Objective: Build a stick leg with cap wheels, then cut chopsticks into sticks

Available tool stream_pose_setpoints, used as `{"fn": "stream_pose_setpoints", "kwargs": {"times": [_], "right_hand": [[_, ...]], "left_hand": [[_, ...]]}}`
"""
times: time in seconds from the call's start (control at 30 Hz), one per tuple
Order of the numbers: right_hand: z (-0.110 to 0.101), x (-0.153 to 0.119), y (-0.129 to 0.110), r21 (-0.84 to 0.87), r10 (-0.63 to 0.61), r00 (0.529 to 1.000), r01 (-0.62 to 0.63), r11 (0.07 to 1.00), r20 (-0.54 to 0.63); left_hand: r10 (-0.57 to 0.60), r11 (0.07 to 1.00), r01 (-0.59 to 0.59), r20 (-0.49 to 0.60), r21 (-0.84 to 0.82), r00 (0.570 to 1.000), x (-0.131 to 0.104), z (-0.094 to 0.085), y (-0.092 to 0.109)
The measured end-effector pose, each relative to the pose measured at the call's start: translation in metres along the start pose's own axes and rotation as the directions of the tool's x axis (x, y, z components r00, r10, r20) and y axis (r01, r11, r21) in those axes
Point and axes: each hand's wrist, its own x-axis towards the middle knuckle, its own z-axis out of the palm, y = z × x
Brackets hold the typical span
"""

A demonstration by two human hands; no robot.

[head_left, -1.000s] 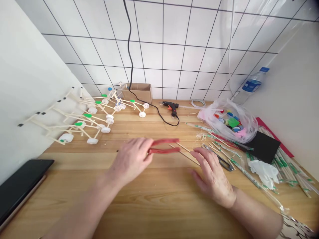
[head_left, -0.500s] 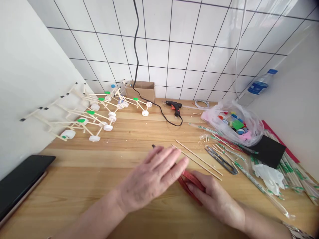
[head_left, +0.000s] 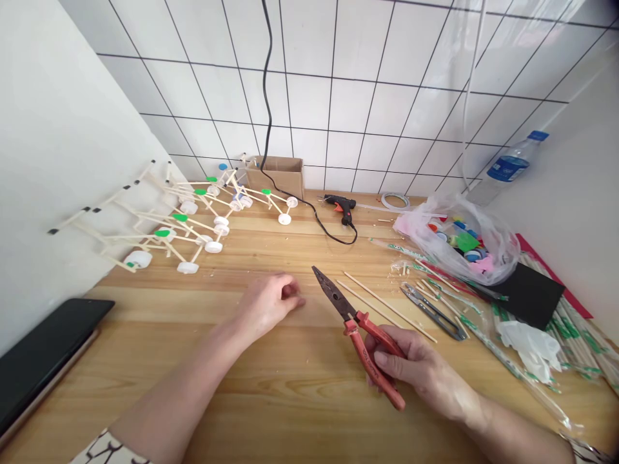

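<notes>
My right hand (head_left: 418, 367) is wrapped round the red handles of a pair of long-nose pliers (head_left: 370, 351). The dark jaws look closed and point up and left above the table. My left hand (head_left: 268, 303) rests low over the wood, left of the pliers' tip, fingers curled in towards the thumb; whatever they may hold is hidden. Two thin wooden sticks (head_left: 382, 303) lie side by side just behind the pliers. Grey thread snips (head_left: 434, 312) lie to the right of them.
Several stick-built models with white wheels (head_left: 187, 267) stand at the back left. A glue gun (head_left: 341, 207), cardboard box (head_left: 285, 174) and tape roll (head_left: 395, 200) sit along the tiled wall. A bag of bottle caps (head_left: 483, 238), bottle (head_left: 510, 166) and wrapped sticks (head_left: 565, 328) fill the right; a phone (head_left: 58, 348) lies left.
My left hand has drawn left and down from over the pliers, and its outstretched fingers have curled in. The pliers, still in my right hand, now show fully.
</notes>
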Motion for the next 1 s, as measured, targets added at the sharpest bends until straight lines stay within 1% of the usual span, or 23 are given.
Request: {"fn": "stream_pose_setpoints", "kwargs": {"times": [0.13, 0.23, 0.3, 0.33, 0.4, 0.43, 0.47, 0.5, 0.57, 0.67, 0.77, 0.9, 1.0], "right_hand": [[-0.002, 0.001, 0.003, 0.012, 0.006, 1.0, -0.005, 1.0, -0.015], [-0.004, 0.002, 0.004, 0.018, -0.004, 1.0, 0.004, 1.0, -0.015], [-0.005, 0.002, 0.003, 0.015, -0.015, 1.0, 0.015, 1.0, -0.019], [-0.006, 0.002, 0.003, 0.012, -0.022, 1.0, 0.022, 1.0, -0.022], [-0.007, 0.002, 0.004, 0.011, -0.028, 0.999, 0.028, 1.0, -0.023], [-0.007, 0.002, 0.004, 0.012, -0.027, 0.999, 0.027, 1.0, -0.02], [-0.007, 0.002, 0.004, 0.013, -0.024, 1.0, 0.024, 1.0, -0.017], [-0.007, 0.002, 0.004, 0.012, -0.023, 1.0, 0.023, 1.0, -0.014], [-0.007, 0.002, 0.004, 0.004, -0.027, 1.0, 0.027, 1.0, -0.009], [-0.006, 0.001, 0.004, 0.0, -0.03, 1.0, 0.03, 1.0, -0.001], [-0.004, 0.001, 0.002, 0.007, -0.032, 0.999, 0.032, 0.999, 0.003], [-0.003, 0.002, 0.001, 0.003, -0.032, 0.999, 0.032, 0.999, 0.018], [-0.004, 0.001, 0.0, 0.006, -0.034, 0.999, 0.034, 0.999, 0.024]], "left_hand": [[0.096, 0.995, -0.096, -0.006, 0.007, 0.995, 0.001, 0.01, -0.004], [0.119, 0.993, -0.119, -0.029, 0.012, 0.992, 0.003, 0.005, -0.024], [0.082, 0.997, -0.081, -0.064, 0.021, 0.995, 0.005, -0.006, -0.044], [0.046, 0.999, -0.044, -0.093, 0.028, 0.995, 0.006, -0.014, -0.054], [-0.087, 0.996, 0.085, -0.228, -0.017, 0.97, 0.007, -0.029, -0.07], [-0.136, 0.99, 0.122, -0.258, -0.069, 0.957, 0.008, -0.036, -0.074], [-0.179, 0.982, 0.155, -0.262, -0.109, 0.948, 0.008, -0.041, -0.074], [-0.21, 0.974, 0.184, -0.234, -0.129, 0.949, 0.008, -0.044, -0.073], [-0.223, 0.97, 0.205, -0.142, -0.133, 0.964, 0.009, -0.045, -0.064], [-0.203, 0.976, 0.193, -0.1, -0.098, 0.974, 0.011, -0.038, -0.05], [-0.181, 0.983, 0.178, -0.107, -0.036, 0.978, 0.013, -0.028, -0.044], [-0.124, 0.992, 0.128, -0.126, 0.018, 0.984, 0.016, -0.02, -0.05], [-0.115, 0.993, 0.119, -0.155, 0.017, 0.981, 0.018, -0.022, -0.064]]}}
